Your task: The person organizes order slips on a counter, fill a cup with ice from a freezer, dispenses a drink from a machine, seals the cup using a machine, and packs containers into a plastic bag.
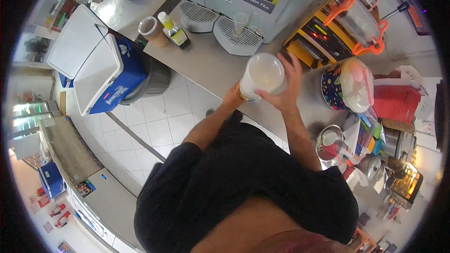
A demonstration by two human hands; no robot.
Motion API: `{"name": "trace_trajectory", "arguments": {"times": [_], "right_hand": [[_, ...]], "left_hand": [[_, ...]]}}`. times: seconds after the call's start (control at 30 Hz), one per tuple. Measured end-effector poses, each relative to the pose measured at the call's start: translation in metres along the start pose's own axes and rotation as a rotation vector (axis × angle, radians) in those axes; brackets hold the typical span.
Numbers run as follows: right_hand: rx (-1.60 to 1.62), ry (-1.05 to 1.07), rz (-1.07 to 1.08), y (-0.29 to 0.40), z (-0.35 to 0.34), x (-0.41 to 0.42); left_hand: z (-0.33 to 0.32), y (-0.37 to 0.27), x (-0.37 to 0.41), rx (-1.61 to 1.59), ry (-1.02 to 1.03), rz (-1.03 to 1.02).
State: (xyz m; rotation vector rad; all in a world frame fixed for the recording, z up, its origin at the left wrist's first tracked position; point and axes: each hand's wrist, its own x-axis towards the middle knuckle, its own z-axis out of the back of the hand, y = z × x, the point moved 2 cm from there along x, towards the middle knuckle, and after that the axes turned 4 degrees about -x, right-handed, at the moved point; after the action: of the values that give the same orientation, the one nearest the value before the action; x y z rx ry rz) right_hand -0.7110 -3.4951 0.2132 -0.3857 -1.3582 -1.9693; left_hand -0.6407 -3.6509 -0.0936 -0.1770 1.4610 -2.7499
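Both my hands are around a large translucent white plastic container (266, 72), held up over the edge of the steel counter. My left hand (233, 97) grips its lower left side, partly hidden behind it. Across the top right, my right hand (286, 86) spans the rim, with the thumb at the near side and the fingers at the far side. The round top faces me and looks pale and cloudy; whether it is a lid or contents cannot be told. Beyond it, a small clear cup (240, 22) stands on the drip tray (239, 40) of a drinks dispenser.
A dark bottle with a yellow-green cap band (175, 31) and a lidded plastic tub (152, 30) stand at the counter's left end. To the right are a patterned canister (332, 84) and a steel bowl (328, 144). An open blue cooler (123, 77) stands left, by a grey bin (154, 79).
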Motion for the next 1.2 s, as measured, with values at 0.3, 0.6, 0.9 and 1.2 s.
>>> {"name": "trace_trajectory", "arguments": {"times": [0.3,0.6,0.9,1.2], "right_hand": [[0.535,-0.850,-0.737,-0.146,0.072,-0.086],[1.230,-1.001,-0.892,-0.178,0.055,-0.203],[1.466,-1.203,-0.937,-0.069,0.077,-0.164],[1.489,-1.190,-1.037,-0.016,-0.001,-0.169]], "left_hand": [[0.072,-0.070,0.008,0.026,0.082,-0.199],[0.136,-0.220,0.013,-0.354,-0.229,0.165],[0.138,-0.259,0.012,-1.135,0.325,0.009],[0.195,-0.238,-0.010,-0.091,-0.222,-1.219]]}}
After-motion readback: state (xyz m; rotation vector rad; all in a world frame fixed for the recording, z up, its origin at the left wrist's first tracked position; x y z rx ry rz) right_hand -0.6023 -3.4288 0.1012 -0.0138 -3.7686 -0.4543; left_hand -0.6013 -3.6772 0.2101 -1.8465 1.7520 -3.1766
